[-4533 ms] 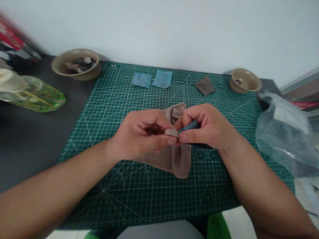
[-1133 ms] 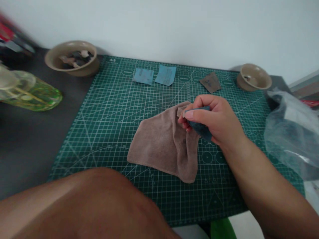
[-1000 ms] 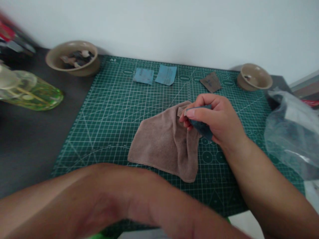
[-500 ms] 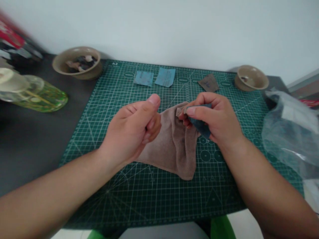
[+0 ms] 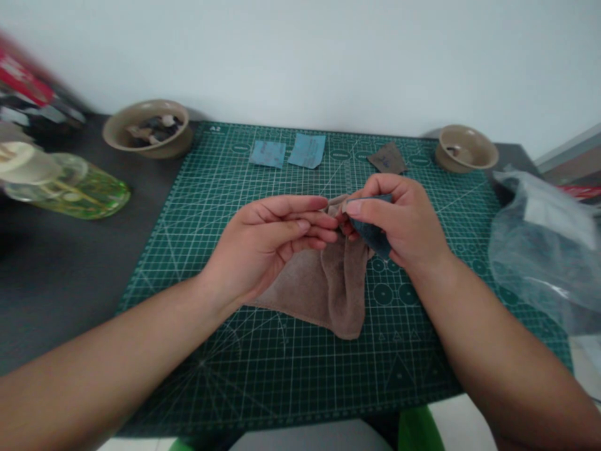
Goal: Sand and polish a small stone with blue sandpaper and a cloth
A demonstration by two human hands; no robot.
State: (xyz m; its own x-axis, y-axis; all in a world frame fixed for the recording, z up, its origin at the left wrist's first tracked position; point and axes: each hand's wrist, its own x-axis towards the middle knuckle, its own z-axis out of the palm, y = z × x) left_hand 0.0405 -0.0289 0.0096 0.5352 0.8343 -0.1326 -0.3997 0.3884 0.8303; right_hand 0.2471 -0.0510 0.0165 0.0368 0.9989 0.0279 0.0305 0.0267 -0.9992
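Observation:
My right hand [image 5: 404, 219] is closed on a dark blue piece of sandpaper [image 5: 370, 237], pinched and bent between thumb and fingers. A small pale brownish bit shows at its fingertips; I cannot tell whether it is a separate piece or a fold of cloth. My left hand [image 5: 267, 241] has its fingers stretched toward the right fingertips, the thumb lying along them, and nothing visible is held. Below both hands a brown cloth [image 5: 310, 288] lies rumpled on the green cutting mat [image 5: 323, 382], partly covered by the left hand.
Two light blue paper squares [image 5: 307, 151] and a brown sandpaper square [image 5: 389, 158] lie at the mat's back. A bowl of stone-like pieces [image 5: 183, 147] stands left, a smaller bowl [image 5: 464, 164] right. A bottle with green contents [image 5: 89, 191] and a clear plastic bag [image 5: 539, 244] flank the mat.
My left hand has gone from curled fingers to stretched ones and reached right, close to the right fingertips. The right hand keeps its hold on the sandpaper. The view has shifted slightly.

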